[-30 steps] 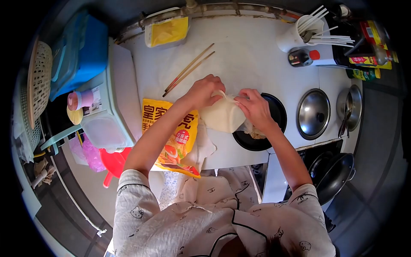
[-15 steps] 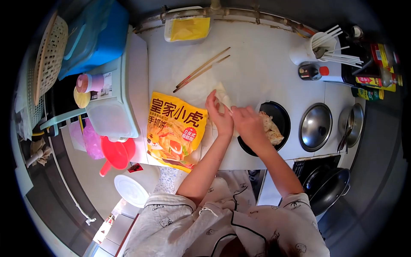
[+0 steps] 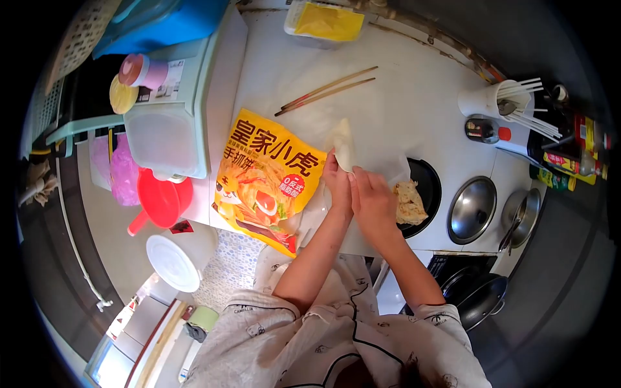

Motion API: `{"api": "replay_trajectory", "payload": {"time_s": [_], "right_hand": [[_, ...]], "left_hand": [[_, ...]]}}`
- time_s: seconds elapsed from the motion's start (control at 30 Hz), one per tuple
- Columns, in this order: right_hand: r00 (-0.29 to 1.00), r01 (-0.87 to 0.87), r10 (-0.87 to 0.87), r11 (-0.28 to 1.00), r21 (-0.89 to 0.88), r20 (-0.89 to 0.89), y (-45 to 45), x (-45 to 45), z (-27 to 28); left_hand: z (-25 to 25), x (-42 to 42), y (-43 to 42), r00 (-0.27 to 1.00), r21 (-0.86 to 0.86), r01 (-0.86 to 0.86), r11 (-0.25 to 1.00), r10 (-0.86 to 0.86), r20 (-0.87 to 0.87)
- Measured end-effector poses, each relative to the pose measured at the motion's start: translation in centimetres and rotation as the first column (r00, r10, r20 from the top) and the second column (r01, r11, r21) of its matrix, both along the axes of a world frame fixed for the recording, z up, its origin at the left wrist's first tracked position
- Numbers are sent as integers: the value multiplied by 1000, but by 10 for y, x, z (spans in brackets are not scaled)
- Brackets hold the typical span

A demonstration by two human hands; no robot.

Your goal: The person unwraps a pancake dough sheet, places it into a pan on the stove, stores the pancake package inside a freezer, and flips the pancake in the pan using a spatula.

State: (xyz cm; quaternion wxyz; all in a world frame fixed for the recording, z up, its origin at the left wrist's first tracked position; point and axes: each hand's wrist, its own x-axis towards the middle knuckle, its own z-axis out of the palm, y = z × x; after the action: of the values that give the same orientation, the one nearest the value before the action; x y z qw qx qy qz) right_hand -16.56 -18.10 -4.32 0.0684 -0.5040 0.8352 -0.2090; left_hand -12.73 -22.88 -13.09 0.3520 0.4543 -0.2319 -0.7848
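Observation:
A pale, folded sheet that looks like raw dough (image 3: 344, 145) sticks up from between my two hands. My left hand (image 3: 336, 184) is closed around its lower left side. Right beside it, my right hand (image 3: 373, 197) pinches the sheet's lower edge, its fingertips touching the left hand. Left of the hands lies a yellow pancake package (image 3: 272, 178) with Chinese print. On the right, a black pan (image 3: 432, 187) holds a browned pancake (image 3: 411, 204), and clear film hangs over the pan's near-left rim. Fingers partly hide the sheet's lower end.
Two chopsticks (image 3: 326, 94) lie beyond my hands on the white counter (image 3: 414, 97). A plastic tub (image 3: 323, 26) with yellow contents stands at the back. To the right are a metal lid (image 3: 472, 210), a sauce bottle (image 3: 482, 129) and a white holder (image 3: 482, 102) of sticks.
The view has turned and shifted. Both hands remain together on the sheet, which now stands up wider above the fingers. The right hand's fingers lie more upright beside the left.

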Motion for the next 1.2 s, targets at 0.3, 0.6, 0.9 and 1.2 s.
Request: {"api": "replay_trajectory", "payload": {"time_s": [0.3, 0.6, 0.9, 1.2], "right_hand": [[988, -148, 144, 986, -81, -55, -8, 29, 48], [877, 362, -340, 932, -3, 339, -13, -5, 91], [462, 637, -400, 770, 18, 792, 2, -17, 85], [897, 369, -287, 905, -211, 337, -17, -13, 85]], "left_hand": [[-3, 11, 0, 778, 397, 55, 916, 210, -593], [47, 21, -12, 505, 214, 99, 972, 136, -852], [81, 25, -51, 410, 420, 167, 892, 325, -852], [112, 40, -80, 420, 334, 310, 890, 187, -888]]}}
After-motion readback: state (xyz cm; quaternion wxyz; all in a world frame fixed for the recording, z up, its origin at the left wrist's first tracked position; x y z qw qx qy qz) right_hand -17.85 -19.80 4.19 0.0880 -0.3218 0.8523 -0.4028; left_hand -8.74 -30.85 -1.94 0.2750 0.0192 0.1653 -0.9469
